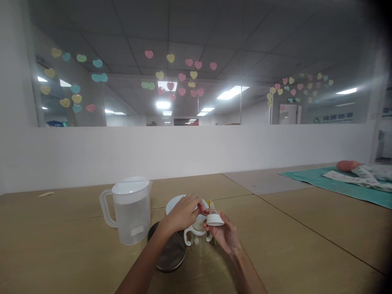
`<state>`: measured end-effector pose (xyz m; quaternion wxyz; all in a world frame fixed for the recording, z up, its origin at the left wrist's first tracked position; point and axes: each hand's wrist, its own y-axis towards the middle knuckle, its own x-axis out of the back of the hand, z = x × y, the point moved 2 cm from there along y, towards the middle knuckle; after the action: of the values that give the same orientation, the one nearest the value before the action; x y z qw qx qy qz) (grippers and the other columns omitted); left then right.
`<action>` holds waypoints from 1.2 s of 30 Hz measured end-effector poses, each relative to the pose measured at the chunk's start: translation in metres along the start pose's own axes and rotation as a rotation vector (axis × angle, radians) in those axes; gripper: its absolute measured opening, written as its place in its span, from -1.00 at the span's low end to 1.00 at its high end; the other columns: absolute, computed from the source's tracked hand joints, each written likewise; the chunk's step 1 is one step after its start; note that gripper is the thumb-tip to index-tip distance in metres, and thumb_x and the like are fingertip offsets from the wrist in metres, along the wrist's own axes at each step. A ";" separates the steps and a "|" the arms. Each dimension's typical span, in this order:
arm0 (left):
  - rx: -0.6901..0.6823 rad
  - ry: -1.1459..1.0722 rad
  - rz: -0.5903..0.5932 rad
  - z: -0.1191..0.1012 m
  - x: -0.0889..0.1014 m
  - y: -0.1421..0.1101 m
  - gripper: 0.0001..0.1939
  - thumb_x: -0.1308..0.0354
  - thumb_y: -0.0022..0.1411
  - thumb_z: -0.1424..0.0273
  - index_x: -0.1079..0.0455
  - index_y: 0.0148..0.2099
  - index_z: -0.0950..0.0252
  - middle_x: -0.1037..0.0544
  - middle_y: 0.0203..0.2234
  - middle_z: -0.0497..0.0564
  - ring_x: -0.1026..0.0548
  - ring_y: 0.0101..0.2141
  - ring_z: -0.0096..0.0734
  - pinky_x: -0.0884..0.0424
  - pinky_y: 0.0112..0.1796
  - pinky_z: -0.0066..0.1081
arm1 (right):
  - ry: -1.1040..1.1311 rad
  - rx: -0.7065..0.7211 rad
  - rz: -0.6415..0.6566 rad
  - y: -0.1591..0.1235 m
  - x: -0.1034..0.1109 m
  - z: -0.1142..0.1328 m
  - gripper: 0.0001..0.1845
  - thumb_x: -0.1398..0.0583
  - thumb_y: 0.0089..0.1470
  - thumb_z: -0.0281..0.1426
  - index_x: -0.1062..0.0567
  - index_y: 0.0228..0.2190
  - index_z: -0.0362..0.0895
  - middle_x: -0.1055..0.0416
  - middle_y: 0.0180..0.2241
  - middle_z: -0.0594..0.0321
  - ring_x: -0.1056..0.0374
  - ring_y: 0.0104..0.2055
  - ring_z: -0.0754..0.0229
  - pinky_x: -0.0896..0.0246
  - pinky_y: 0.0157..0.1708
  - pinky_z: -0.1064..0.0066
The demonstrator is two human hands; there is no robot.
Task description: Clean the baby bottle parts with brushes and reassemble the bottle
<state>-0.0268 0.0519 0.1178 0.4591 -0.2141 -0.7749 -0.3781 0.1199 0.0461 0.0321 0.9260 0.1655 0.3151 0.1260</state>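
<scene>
My right hand [226,234] is closed round the white collar of a baby bottle nipple [214,219], whose clear teat points upward. My left hand [188,210] is just left of it, its fingers curled in a pinch beside the teat; whether anything small is between them is hidden. Below both hands stands a clear baby bottle [199,241] with a white two-handled holder, its top without the nipple. A white plate [173,202] lies behind my left hand, partly covered. Under my left forearm is a dark round metal tray [171,255].
A translucent pitcher [131,220] with a white lid stands on the left. At the far right, a teal mat [306,177] carries patterned white cloth [364,177] and a rounded reddish thing [347,165]. A low white wall [190,151] runs along the table's back, below glass.
</scene>
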 end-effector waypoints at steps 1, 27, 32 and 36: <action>0.003 0.031 0.013 -0.002 0.001 -0.001 -0.82 0.12 0.22 0.50 -0.30 -0.28 0.25 -0.46 -0.27 -0.02 -0.34 -0.19 -0.36 -0.25 -0.15 -0.39 | -0.006 -0.001 0.003 0.000 -0.001 -0.001 -0.55 -0.29 -0.19 -0.09 -0.52 -0.35 -0.20 -0.47 -0.38 0.11 -0.39 -0.49 0.19 -0.29 -0.49 0.39; 0.181 0.302 0.082 -0.014 0.014 -0.011 -0.80 -0.02 0.20 0.35 -0.44 -0.24 0.27 -0.54 -0.30 0.11 -0.45 -0.22 -0.18 -0.28 -0.25 -0.32 | -0.174 -0.014 0.078 -0.004 -0.013 0.003 -0.61 -0.33 -0.22 -0.18 -0.56 -0.37 -0.21 -0.50 -0.42 0.10 -0.41 -0.51 0.15 -0.31 -0.54 0.37; 0.196 0.357 0.065 -0.027 0.018 -0.012 -0.77 -0.07 0.17 0.30 -0.51 -0.39 0.25 -0.57 -0.45 0.10 -0.49 -0.35 -0.19 -0.28 -0.30 -0.30 | -0.157 -0.039 0.106 -0.005 -0.012 0.005 -0.57 -0.32 -0.21 -0.15 -0.55 -0.34 -0.20 -0.49 -0.46 0.11 -0.40 -0.51 0.14 -0.30 -0.56 0.38; 0.236 0.405 0.079 -0.030 0.016 -0.011 -0.79 -0.07 0.12 0.37 -0.52 -0.43 0.26 -0.58 -0.47 0.12 -0.50 -0.37 -0.19 -0.28 -0.28 -0.29 | -0.168 -0.017 0.133 -0.004 -0.009 0.003 -0.61 -0.30 -0.17 -0.17 -0.55 -0.33 -0.19 -0.50 -0.45 0.13 -0.41 -0.49 0.14 -0.32 -0.54 0.37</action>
<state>-0.0255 0.0210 0.1363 0.6415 -0.1088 -0.6967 -0.3021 0.1148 0.0389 0.0376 0.9401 0.1883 0.2235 0.1753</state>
